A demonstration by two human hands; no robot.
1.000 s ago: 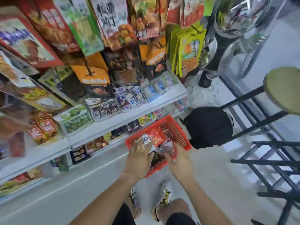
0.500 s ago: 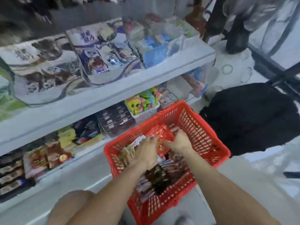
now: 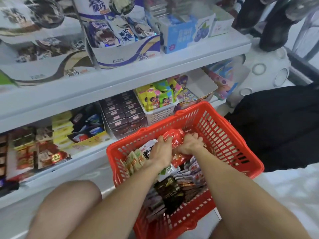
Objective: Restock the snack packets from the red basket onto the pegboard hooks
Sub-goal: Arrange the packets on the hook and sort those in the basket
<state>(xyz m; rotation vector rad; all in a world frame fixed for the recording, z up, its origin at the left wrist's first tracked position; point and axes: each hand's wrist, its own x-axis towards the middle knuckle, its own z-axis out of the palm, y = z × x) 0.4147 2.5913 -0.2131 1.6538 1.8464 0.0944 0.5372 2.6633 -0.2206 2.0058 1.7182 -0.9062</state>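
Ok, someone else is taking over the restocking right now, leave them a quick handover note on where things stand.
Left hand: curled on the red snack packets inside the red basket.
Right hand: gripping the same red bundle from the other side.
Basket sits on the floor against the lower shelf, holding many other mixed packets.
Done: red packets gathered in both hands, not yet lifted clear.
Left: lift them out, hang them on the pegboard hooks, which are out of view, then carry on with the remaining packets.

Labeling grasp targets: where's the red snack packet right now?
Head view, centre: the red snack packet is inside the red basket near its far end, gripped by the left hand and right hand.
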